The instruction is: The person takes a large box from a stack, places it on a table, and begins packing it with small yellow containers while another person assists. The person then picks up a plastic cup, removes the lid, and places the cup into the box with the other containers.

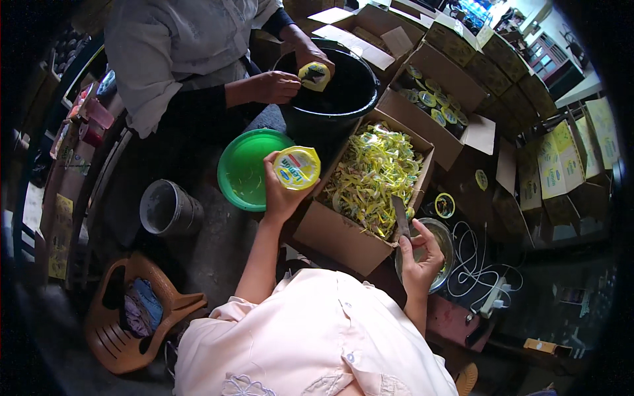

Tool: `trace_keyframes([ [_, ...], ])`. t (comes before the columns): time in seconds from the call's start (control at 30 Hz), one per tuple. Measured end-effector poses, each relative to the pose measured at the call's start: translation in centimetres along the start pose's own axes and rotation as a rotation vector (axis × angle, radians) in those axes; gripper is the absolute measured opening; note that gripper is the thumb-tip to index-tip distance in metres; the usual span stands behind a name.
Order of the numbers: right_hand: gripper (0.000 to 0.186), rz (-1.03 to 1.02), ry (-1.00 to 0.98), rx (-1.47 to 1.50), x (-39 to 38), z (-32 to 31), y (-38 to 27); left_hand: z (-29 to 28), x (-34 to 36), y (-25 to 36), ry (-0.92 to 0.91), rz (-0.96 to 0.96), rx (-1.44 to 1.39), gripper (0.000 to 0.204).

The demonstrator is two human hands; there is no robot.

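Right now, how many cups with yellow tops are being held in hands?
2: one cup in the person's left hand, a second cup in the co-worker's hand.

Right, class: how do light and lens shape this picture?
Head view: light catches the yellow-lidded cup and pale pink shirt; head view: the dark tub is shadowed inside; head view: upper right is overbright, edges bend toward the blackened rim.

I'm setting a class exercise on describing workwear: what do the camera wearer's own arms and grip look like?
The left grip and right grip are bare hands, no gloves visible. The forearms are uncovered too. The pale pink shirt has loose sleeves.
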State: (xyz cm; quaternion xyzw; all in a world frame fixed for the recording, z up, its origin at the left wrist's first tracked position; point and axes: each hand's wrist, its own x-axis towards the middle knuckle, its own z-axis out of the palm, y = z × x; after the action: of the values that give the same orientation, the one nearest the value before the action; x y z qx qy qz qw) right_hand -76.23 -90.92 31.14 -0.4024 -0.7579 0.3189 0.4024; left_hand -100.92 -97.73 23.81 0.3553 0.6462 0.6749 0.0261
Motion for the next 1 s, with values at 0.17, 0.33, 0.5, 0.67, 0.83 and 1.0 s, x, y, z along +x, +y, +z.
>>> trace_keyframes([
  [0.17,0.033,-0.306,-0.120,-0.133,2.1,1.1,-0.2,-3.4,1.2,0.3,-0.169,0.016,0.047,0.073],
  [0.33,0.032,-0.714,-0.414,-0.163,6.7,3.4,-5.2,-5.0,2.1,0.4,-0.435,-0.086,-0.186,0.073],
  [0.5,0.036,-0.832,-0.588,-0.093,7.9,5.4,-7.5,-4.9,2.5,1.7,-0.613,-0.138,-0.348,0.074],
  [0.67,0.040,-0.870,-0.645,-0.093,8.0,5.9,-8.4,-4.6,2.4,2.1,-0.657,-0.179,-0.373,0.081],
  [0.83,0.040,-0.889,-0.643,-0.128,8.0,5.8,-7.9,-4.2,2.5,2.5,-0.692,-0.173,-0.346,0.081],
  [1.0,0.038,-0.839,-0.653,-0.134,7.8,5.6,-7.4,-3.7,2.7,2.6,-0.714,-0.189,-0.369,0.082],
])
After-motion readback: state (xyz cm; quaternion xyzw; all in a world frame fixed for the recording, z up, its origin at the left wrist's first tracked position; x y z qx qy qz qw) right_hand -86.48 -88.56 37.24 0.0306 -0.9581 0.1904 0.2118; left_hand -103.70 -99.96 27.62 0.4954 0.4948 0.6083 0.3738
